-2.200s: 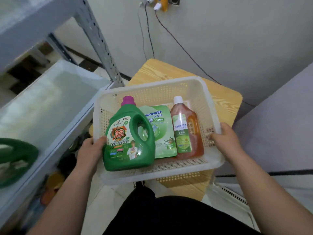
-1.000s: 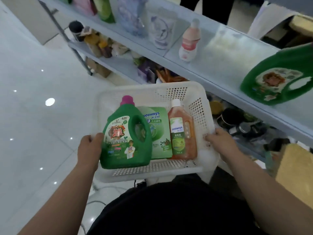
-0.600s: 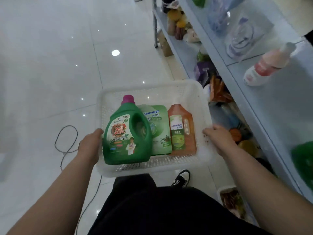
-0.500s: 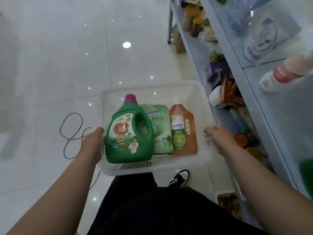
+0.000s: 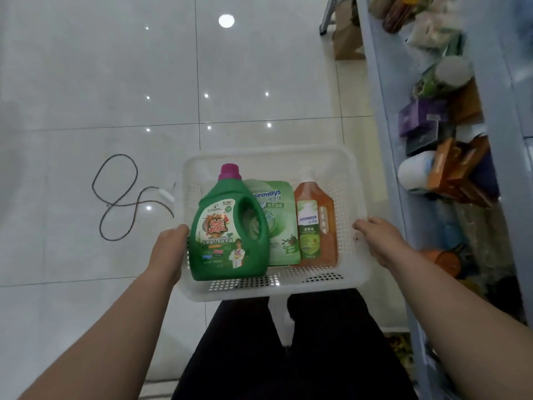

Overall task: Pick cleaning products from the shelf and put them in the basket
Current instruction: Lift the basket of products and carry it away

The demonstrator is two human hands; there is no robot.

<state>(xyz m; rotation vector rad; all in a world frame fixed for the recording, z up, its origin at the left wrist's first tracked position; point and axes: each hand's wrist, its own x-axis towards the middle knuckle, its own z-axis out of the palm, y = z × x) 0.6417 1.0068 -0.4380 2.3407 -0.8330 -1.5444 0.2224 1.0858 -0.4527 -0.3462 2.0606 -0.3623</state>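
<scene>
I am holding the white plastic basket (image 5: 268,153) out in front of me over the floor, my left hand (image 5: 170,249) gripping its left rim and my right hand (image 5: 377,241) gripping its right rim, the hands well apart with the basket between them. My fingertips are mostly hiding behind the basket walls. Three products are lying in the basket, caps pointing to the far side. The green detergent jug (image 5: 227,235) with the purple cap is sitting at the left, just beside my left hand. The green seaways refill pouch (image 5: 278,226) is lying in the middle, partly under the jug. The amber disinfectant bottle (image 5: 315,226) with the green seaways label is lying at the right, touching the pouch. The pale blue metal shelf (image 5: 383,111) is running along the right side, with mixed boxes and jars on a lower level, too blurry to name. A black cable (image 5: 118,197) is looping on the white tiled floor (image 5: 115,82) to the left of the basket. My black trousers (image 5: 288,356) are showing below the near edge of the basket.
</scene>
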